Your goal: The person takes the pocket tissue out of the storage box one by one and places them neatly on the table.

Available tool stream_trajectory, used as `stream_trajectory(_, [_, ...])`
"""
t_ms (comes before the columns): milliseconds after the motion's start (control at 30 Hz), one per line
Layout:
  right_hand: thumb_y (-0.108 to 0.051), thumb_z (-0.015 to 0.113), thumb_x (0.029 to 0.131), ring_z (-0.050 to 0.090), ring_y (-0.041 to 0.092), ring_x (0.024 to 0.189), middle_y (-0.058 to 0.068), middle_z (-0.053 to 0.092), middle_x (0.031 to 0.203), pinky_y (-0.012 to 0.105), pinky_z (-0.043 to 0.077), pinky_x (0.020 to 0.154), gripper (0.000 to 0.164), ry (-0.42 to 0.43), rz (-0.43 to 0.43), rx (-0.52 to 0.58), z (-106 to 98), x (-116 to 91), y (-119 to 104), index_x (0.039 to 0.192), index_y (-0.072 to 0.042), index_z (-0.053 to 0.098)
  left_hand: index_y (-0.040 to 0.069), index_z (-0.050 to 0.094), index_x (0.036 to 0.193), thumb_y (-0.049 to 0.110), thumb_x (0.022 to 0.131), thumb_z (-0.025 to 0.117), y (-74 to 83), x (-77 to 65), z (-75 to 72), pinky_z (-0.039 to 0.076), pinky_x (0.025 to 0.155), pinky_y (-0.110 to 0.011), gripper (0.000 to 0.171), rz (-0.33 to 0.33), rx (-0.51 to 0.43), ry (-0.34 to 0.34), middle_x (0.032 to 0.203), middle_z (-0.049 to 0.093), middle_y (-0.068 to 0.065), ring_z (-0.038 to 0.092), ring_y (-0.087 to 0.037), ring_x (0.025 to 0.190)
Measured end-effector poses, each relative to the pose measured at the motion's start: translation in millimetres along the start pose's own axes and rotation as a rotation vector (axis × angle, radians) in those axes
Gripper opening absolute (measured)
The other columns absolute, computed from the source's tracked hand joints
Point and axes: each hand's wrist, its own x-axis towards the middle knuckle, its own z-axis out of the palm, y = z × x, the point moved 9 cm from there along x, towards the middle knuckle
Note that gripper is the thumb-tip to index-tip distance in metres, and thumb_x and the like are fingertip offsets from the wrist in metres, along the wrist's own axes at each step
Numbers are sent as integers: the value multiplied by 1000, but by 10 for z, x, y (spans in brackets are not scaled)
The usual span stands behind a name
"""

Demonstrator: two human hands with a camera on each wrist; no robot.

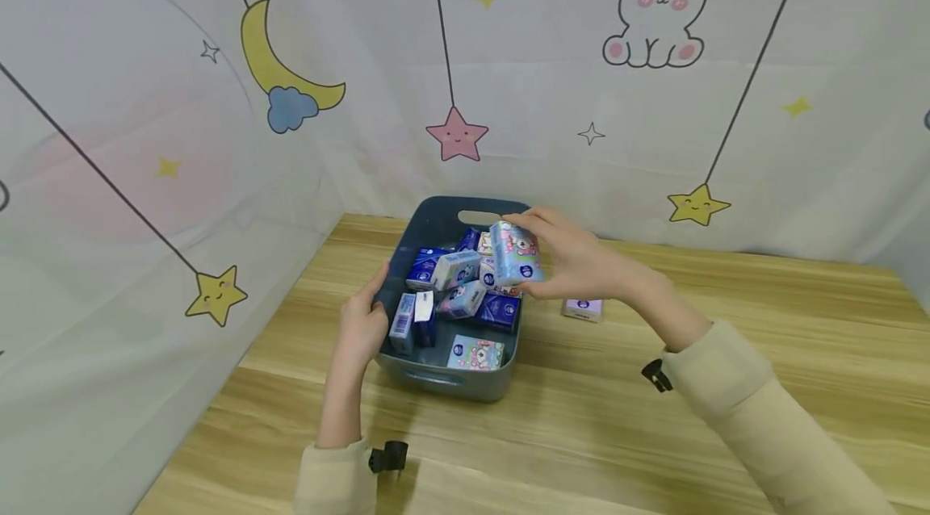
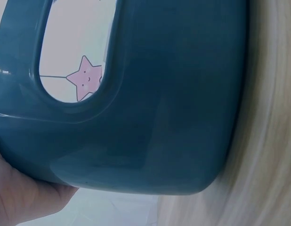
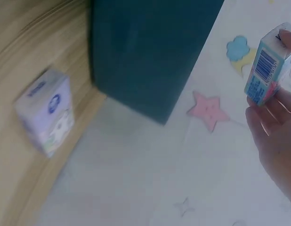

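Held packet (image 1: 517,253): It is hanging up above the right side of the bin (image 1: 479,390), not touching the table (image 1: 617,426). Its pale blue front is showing a cartoon animal.
Right hand (image 1: 577,257): Thumb and fingers are pinching the held packet tight by its edges. Maybe they are holding it that way to leave the big front uncovered, and up high to keep it over the rim.
Left hand (image 1: 363,321): Fingers and thumb are clamping on the left rim, probably to stop the bin from sliding.
Bin: It is standing flat on the table and holding lots of little packets in a messy heap.
Inside, middle: Pale blue packets (image 1: 456,269) are leaning every which way, with dark blue packets (image 1: 500,310) lying around them.
Inside, left: A barcode packet (image 1: 403,323) is standing on its edge by the wall.
Inside, near end: A bear packet (image 1: 475,353) is lying by itself, picture up.
Outside: A purple packet (image 1: 583,308) is sitting on the table, to the right of the bin and apart from it.
Behind: A white cloth (image 1: 545,79) is hanging, showing a bunny (image 1: 657,10).
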Motion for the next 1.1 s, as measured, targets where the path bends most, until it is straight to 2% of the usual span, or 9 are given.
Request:
stream_trajectory(67, [-26, 78, 74, 44, 25, 123, 10, 42, 140, 49, 43, 102, 89, 16, 47, 25, -34, -79, 128, 149, -13, 33, 11, 36, 148, -4, 88, 32, -1, -1, -2, 37, 100, -46, 62, 1, 1, -2, 152, 35, -18, 43, -29, 124])
stream_trajectory(267, [-22, 78, 76, 45, 27, 121, 11, 43, 138, 52, 44, 99, 87, 45, 171, 93, -55, -322, 548, 149, -12, 32, 10, 37, 148, -4, 87, 32, 0, -6, -15, 37, 103, -47, 62, 12, 13, 7, 151, 37, -19, 40, -30, 133])
stream_trajectory(467, [-22, 77, 77, 45, 27, 115, 14, 46, 132, 51, 42, 96, 79, 47, 285, 67, -2, -603, 969, 143, -4, 37, 11, 36, 148, -4, 88, 32, 4, -15, -13, 33, 112, -49, 62, 5, 9, -2, 152, 36, -18, 33, -32, 141])
stream_trajectory(667, [-22, 77, 76, 45, 30, 111, 17, 49, 126, 53, 42, 93, 79, 36, 372, 32, 94, -860, 1334, 141, 3, 39, 12, 35, 149, -4, 89, 32, 6, -19, -13, 31, 114, -49, 62, 4, 3, -8, 153, 35, -17, 31, -32, 142])
stream_trajectory(867, [-29, 76, 77, 47, 35, 114, 22, 48, 131, 53, 43, 92, 80, -5, 421, -5, 197, -1014, 1540, 141, 3, 39, 13, 36, 149, -4, 89, 32, 5, -27, -18, 33, 112, -49, 62, 2, 7, -3, 153, 36, -17, 32, -31, 141])
stream_trajectory(1000, [-28, 76, 76, 46, 38, 115, 25, 47, 132, 55, 43, 92, 80, -11, 413, 7, 239, -1049, 1596, 140, 5, 40, 14, 35, 149, -4, 89, 32, 1, -24, -11, 37, 107, -47, 62, -5, 2, -6, 153, 35, -16, 36, -31, 139])
stream_trajectory(1100, [-27, 77, 76, 47, 37, 113, 26, 48, 131, 52, 44, 89, 79, -20, 413, 10, 261, -1070, 1630, 138, 6, 42, 14, 35, 149, -4, 89, 32, 5, -23, -12, 37, 103, -46, 62, -8, -1, -8, 154, 34, -16, 38, -29, 136])
